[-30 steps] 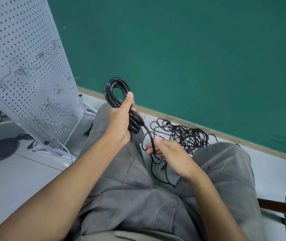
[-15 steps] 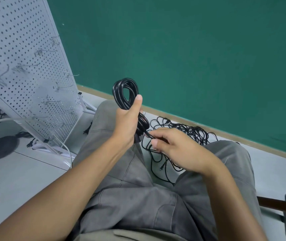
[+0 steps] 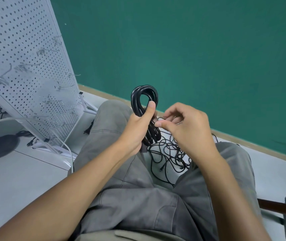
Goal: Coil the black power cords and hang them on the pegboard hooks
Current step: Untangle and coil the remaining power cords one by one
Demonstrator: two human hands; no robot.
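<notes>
Far left, the white pegboard (image 3: 25,70) leans with its bare hooks (image 3: 40,51), nothing hung yet; my left hand (image 3: 138,126) clenches the coiled black cord (image 3: 144,108) at its waist, thumb up along the loop, held above my left knee; my right hand (image 3: 185,126) has risen from low beside my knee a second ago to the bundle, fingertips (image 3: 158,124) pinching the thin tail against it; I judge the coil nearly closed, wrapping or tucking next; more tangled cords (image 3: 170,153) lie on the floor (image 3: 17,180) between my legs.
</notes>
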